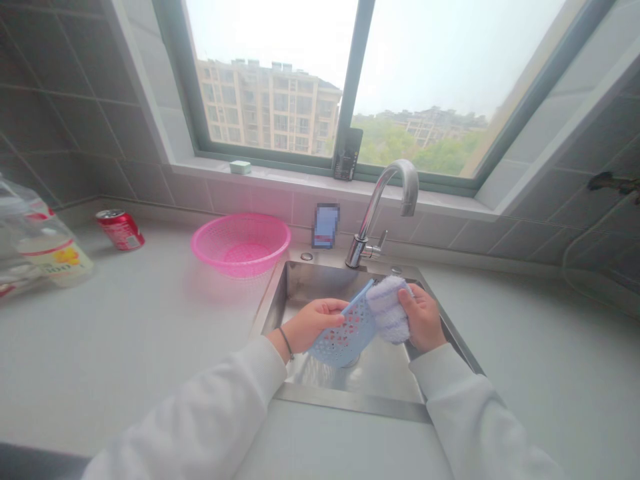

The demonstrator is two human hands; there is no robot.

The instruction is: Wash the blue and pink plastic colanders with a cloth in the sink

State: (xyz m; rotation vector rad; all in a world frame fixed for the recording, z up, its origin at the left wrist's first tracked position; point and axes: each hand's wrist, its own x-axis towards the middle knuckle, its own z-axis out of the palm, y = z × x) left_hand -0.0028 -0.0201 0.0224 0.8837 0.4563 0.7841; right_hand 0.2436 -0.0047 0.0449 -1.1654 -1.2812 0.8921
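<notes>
Right of centre in the frame, the left hand [311,327] pinches the basket's [345,339] rim over the sink [350,402], seemingly steadying it for the cloth [389,312] gripped in the right hand's [425,319] curled fingers.

Grey tiled walls [95,73] beside a bright window [359,67].

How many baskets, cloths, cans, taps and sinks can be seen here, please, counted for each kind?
Baskets: 2 (pink basket, blue basket)
Cloths: 1 (striped cloth)
Cans: 1 (red can)
Taps: 1 (metal tap)
Sinks: 1 (steel sink)
Total: 6
</notes>
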